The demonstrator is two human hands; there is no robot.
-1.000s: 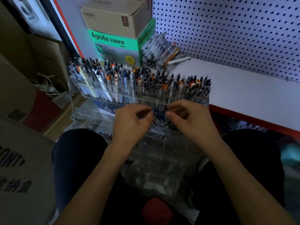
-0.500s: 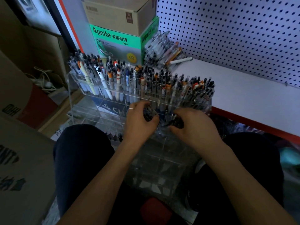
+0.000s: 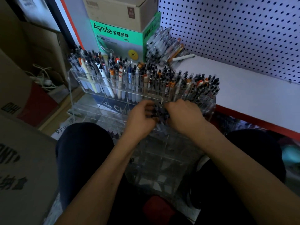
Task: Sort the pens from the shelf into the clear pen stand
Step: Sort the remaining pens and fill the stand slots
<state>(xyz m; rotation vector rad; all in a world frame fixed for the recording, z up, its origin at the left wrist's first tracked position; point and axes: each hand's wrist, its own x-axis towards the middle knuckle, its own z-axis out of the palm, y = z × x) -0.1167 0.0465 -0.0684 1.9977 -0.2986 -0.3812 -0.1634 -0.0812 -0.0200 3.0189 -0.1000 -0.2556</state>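
Acrylic stand: clear tiered pen stand (image 3: 209,111) sits between the person's knees, right against the shelf's red front edge.
Top tier: packed tight with upright pens (image 3: 146,80), caps and clips up, filling the back row from end to end.
Lower tiers: the clear compartments nearer the person look mostly bare; the glare makes the contents hard to read.
Left hand: left hand (image 3: 141,117) is at the second tier, fingers curled in around a dark pen bundle (image 3: 159,112).
Right hand: right hand (image 3: 183,116) meets it from the other side, fingers bent over the same bundle, knuckles up.
Grip: both hands closed on that cluster of dark pens, fingertips nearly touching each other over it; how many pens are in there I cannot tell.
Bundle position: just in front of the full back row, over a middle compartment of the stand.
Shelf: white shelf (image 3: 253,95) runs off to the right under a pegboard (image 3: 243,34).
Loose pile: more pens (image 3: 164,46) lie heaped in the shelf's back corner, one white pen (image 3: 182,57) sticking out to the right.
Boxes: green Agnite box (image 3: 118,41) beside that pile, a brown carton (image 3: 120,10) stacked on top of it.
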